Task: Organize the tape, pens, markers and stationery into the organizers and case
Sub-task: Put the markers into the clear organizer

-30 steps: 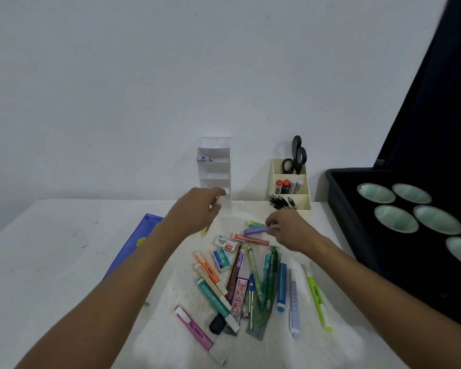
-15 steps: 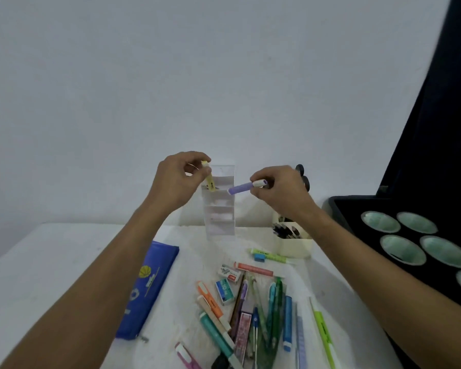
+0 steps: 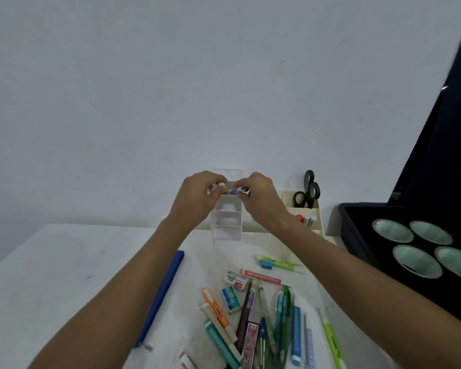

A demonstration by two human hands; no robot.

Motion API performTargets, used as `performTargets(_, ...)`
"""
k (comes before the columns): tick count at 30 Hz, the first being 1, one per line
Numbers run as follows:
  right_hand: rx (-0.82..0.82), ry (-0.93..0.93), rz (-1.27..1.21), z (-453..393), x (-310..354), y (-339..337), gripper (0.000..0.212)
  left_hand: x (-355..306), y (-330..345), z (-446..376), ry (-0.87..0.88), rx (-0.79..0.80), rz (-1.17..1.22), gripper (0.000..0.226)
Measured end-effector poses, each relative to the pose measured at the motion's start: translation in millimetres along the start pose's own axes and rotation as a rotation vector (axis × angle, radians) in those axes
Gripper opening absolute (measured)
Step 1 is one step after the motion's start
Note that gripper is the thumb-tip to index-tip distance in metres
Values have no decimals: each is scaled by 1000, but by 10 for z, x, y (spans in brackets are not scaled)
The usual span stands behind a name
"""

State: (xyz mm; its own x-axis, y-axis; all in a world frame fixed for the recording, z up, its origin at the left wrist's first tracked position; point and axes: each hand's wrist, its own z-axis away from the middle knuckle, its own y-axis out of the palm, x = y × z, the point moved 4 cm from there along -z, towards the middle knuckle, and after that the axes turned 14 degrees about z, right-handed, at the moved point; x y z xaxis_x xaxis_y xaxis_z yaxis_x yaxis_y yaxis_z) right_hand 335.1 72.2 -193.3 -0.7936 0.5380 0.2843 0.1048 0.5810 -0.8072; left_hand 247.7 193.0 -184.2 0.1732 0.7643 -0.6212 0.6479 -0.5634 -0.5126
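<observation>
White tiered organizer (image 3: 227,222) takes a yellow marker (image 3: 221,184) pinched by the left hand (image 3: 197,198) and a purple marker (image 3: 234,191) pinched by the right hand (image 3: 261,201); cream organizer (image 3: 305,217) holds scissors (image 3: 308,189)

Only the number "10" reads clearly, printed on the small blue-green staple box (image 3: 231,300) lying among the pens. The white box (image 3: 235,280) next to it carries a red label, too small and blurred to make out.
</observation>
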Motion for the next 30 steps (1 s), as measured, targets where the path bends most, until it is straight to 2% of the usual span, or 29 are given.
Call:
performTargets(3, 16, -20, 42, -41, 25, 87, 29, 4, 95, -2, 28, 70, -93, 13)
performTargets(6, 22, -68, 50, -46, 51, 155, 42, 33, 135, -11, 14, 63, -118, 12)
performTargets(9, 42, -52, 71, -70, 24, 233, 45, 78, 163, -34, 27, 77, -152, 14)
performTargets(12, 54, -47, 49, -49, 19, 210, 45, 133, 201, -31, 14, 122, -180, 22)
performTargets(17, 36, -41, -13, 69, 2, 124, 44, 175, 214, 94, 2, 85, -150, 39)
performTargets(23, 57, 40, -17, 477, -217, 76, 30, 82, 282, 441, -2, 14, -83, 35)
performTargets(27, 158, 80, 18, 860, -443, 30, 24, 79, 504, 632, -32, 172, -62, 25)
performTargets(30, 353, 179, 85, 1113, -721, 66, 27, 75, 764, 736, -40, 394, -91, 22)
